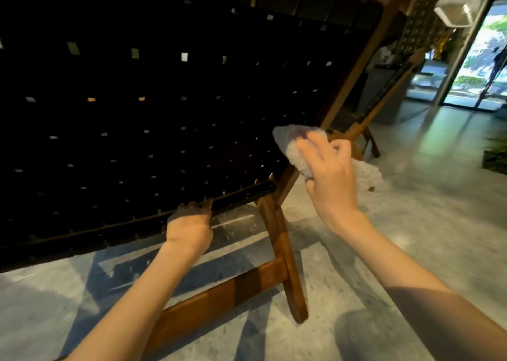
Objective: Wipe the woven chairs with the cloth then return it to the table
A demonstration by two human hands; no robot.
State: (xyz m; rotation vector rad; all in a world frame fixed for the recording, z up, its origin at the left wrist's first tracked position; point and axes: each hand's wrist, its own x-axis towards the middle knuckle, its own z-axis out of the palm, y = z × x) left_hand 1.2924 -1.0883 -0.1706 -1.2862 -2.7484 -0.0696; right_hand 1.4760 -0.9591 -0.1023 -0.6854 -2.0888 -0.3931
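Right fingers (308, 150) over cloth (287, 138), left hand (189, 223) round rail (247, 193)

— How does the chair (137, 100) look?
— Black straps woven across a brown wooden frame, with light showing through small gaps. A second chair (384, 94) stands behind it, to the right.
— And the cloth (296, 146)?
— White, fluffy and bunched, held in the right hand (332, 179) at the weave's right edge.
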